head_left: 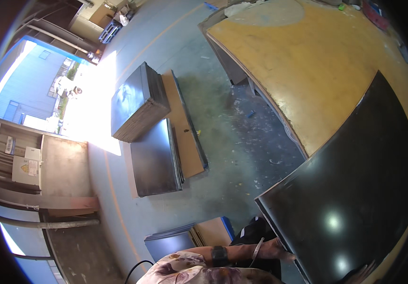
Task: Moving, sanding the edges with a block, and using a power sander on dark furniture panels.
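A large glossy black panel lies at a slant on the yellow-topped table, its left edge reaching out past the table. At that edge, near the bottom of the view, my left hand is closed on the panel's rim; some of its fingers are hidden by the panel. On the left forearm are a black wristband and a thin pale bracelet. My right hand rests on the panel's lower right part in shadow, fingers stretched out flat. The rest of that hand is cut off or too dark to make out.
Two stacks of dark panels, one tall and one low, stand on the floor beside a brown board. Closer to me is another panel stack. A grey cabinet lines the left wall, by a bright doorway.
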Motion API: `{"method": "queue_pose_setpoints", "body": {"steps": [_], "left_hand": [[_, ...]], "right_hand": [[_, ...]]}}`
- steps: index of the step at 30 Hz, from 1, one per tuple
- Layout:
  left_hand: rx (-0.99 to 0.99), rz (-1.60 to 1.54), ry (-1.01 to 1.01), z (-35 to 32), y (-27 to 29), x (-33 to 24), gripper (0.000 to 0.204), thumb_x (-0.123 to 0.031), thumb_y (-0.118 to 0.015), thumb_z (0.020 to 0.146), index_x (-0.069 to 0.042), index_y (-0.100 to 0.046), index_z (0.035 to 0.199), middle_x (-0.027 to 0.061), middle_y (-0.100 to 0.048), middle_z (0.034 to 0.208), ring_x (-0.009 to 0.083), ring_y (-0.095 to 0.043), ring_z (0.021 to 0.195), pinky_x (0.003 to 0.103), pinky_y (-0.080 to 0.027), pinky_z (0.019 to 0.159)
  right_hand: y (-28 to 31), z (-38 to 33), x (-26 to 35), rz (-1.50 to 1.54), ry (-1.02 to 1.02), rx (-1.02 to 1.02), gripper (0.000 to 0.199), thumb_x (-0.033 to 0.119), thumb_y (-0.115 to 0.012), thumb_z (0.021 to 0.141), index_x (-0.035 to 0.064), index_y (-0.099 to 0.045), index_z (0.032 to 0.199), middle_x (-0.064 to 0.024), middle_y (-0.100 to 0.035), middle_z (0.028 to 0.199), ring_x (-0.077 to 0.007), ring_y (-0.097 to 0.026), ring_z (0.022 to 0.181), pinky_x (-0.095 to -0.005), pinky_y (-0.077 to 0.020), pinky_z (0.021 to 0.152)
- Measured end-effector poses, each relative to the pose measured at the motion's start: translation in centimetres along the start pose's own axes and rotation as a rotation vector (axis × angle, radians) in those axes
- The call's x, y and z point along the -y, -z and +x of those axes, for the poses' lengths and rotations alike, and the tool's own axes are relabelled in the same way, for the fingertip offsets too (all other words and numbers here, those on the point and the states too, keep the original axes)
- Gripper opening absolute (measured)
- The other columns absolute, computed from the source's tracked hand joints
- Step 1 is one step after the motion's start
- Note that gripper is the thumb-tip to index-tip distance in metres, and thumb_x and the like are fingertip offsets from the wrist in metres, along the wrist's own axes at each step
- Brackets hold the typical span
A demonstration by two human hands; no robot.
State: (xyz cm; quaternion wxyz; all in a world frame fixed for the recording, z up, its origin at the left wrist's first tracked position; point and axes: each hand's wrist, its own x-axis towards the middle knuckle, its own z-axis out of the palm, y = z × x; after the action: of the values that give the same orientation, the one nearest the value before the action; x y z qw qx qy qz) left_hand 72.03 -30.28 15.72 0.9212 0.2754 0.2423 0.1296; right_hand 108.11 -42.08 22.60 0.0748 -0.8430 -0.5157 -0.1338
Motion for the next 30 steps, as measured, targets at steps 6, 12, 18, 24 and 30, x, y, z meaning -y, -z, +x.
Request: {"method": "queue_pose_setpoints", "body": {"steps": [6, 12, 18, 24, 30], "left_hand": [[-0.076, -0.256, 0.03, 2.7, -1.4, -2.5, 0.041, -0.003, -0.062, 0.084, -0.008, -0.048, 0.122, 0.0115, -0.055, 0.117, 0.0258, -0.057, 0.105, 0.045, -0.051, 0.087], [-0.175, 0.43, -0.209, 1.5, -0.6, -2.8, 0.019, -0.013, -0.055, 0.089, 0.003, -0.059, 0.097, 0.0139, -0.061, 0.097, 0.0232, -0.063, 0.089, 0.035, -0.056, 0.078], [-0.273, 0.106, 0.015, 2.6, -0.2, -3.5, 0.034, -0.03, -0.058, 0.086, -0.005, -0.056, 0.108, 0.0143, -0.062, 0.1, 0.028, -0.064, 0.086, 0.037, -0.055, 0.073], [-0.396, 0.138, 0.053, 1.6, -0.4, -4.6, 0.036, -0.03, -0.059, 0.085, -0.003, -0.052, 0.108, 0.0175, -0.061, 0.101, 0.0335, -0.065, 0.085, 0.04, -0.057, 0.07], [-0.307, 0.299, 0.292, 5.9, -2.7, -3.6, 0.049, -0.034, -0.054, 0.089, 0.005, -0.046, 0.117, 0.0228, -0.056, 0.109, 0.027, -0.062, 0.097, 0.032, -0.053, 0.078]], "right_hand": [[-5.9, -1.3, -10.1, -0.087, -0.073, -0.105, 0.045, 0.029, -0.037, 0.096, -0.0045, -0.046, 0.125, -0.0222, -0.051, 0.122, -0.032, -0.046, 0.115, -0.0373, -0.035, 0.097], [-5.6, -0.1, -4.8, 0.093, -0.042, -0.052, 0.035, 0.016, -0.035, 0.094, -0.0001, -0.047, 0.123, -0.0184, -0.04, 0.135, -0.0338, -0.032, 0.128, -0.0426, -0.0216, 0.107], [-0.3, -0.1, -4.7, 0.568, -0.47, -0.128, 0.036, 0.009, -0.059, 0.082, 0.008, -0.055, 0.117, -0.0164, -0.052, 0.121, -0.0308, -0.048, 0.115, -0.0363, -0.0376, 0.098], [0.7, -4.7, -16.8, 0.321, -0.721, -0.368, 0.049, 0.003, -0.059, 0.078, 0.0086, -0.047, 0.125, -0.0171, -0.051, 0.123, -0.0311, -0.048, 0.117, -0.0382, -0.0419, 0.093], [-0.3, -12.7, -38.8, -0.238, -0.563, 0.281, 0.06, 0.033, -0.054, 0.085, 0.0028, -0.035, 0.133, -0.0204, -0.041, 0.132, -0.036, -0.036, 0.122, -0.044, -0.0244, 0.105]]}}
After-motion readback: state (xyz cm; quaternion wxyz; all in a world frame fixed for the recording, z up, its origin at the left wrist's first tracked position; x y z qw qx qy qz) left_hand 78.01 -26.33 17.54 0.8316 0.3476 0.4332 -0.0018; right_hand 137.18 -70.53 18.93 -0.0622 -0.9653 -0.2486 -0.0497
